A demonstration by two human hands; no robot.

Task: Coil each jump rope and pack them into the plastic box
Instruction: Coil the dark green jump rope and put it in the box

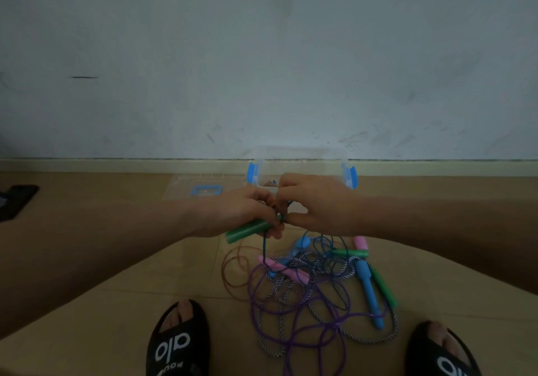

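- Black slides with white lettering are sitting nearest the camera, the left slide (177,340) and the right slide (442,352) flanking the tangle on the floor (116,303).
- Off at the far left edge, a dark object (16,201) is lying on the floor; what it is cannot be told.
- Further in, the clear lid (201,191) with its blue handle is lying flat on the floor, just left of the plastic box.
- Left hand (244,212) is gripping a green handle (250,230), fingers curled round it; the handle's long axis is running from lower left to upper right, its cord end pointing toward the other hand.
- A dark teal cord (264,247) is hanging down from that handle into the pile.
- Behind the hands, the plastic box (300,154) with blue clips is standing open against the wall.
- Right hand (314,204) is pinching the cord just beside the handle's tip, fingertips drawn together.
- Below, the uncoiled jump ropes (308,288) are lying tangled on the floor: pink, blue and green handles, with purple, brownish and striped cords looping over one another.
- At the right of the pile, a blue handle (368,294) and a second green handle (384,288) are lying side by side, both slanting from upper left down to lower right.
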